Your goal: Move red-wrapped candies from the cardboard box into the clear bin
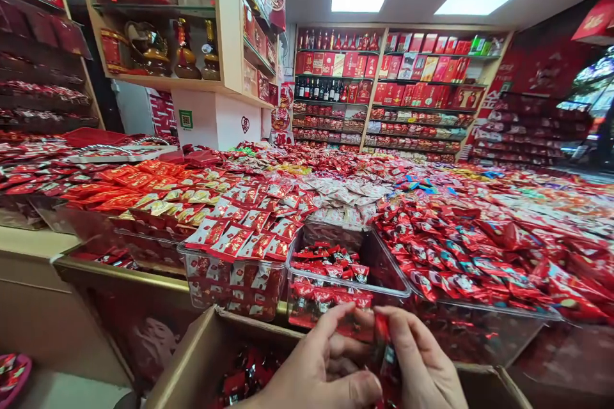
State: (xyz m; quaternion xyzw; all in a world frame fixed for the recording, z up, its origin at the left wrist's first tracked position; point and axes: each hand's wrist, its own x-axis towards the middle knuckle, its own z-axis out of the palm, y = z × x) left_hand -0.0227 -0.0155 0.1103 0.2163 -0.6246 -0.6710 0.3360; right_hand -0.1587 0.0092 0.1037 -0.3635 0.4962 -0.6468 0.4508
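Both hands are together at the bottom of the view, over an open cardboard box (192, 348). My right hand (422, 354) pinches red-and-dark wrapped candies (382, 335) between thumb and fingers. My left hand (321, 358) curls in from the other side, its fingers bent against the same candies, whose lower part is partly hidden. More red and dark wrapped candies (252, 370) lie in the box. Just beyond the hands stands a clear plastic bin (391, 294), partly filled with similar small candies (330, 262) lined up along its front.
A bin heaped with red-and-white packets (235, 236) stands to the left, and one piled with shiny red packets (446, 249) to the right. White packets (352, 195) lie behind. Shelves (378, 89) of bottles and boxes line the back; a pink basket (23, 370) sits low left.
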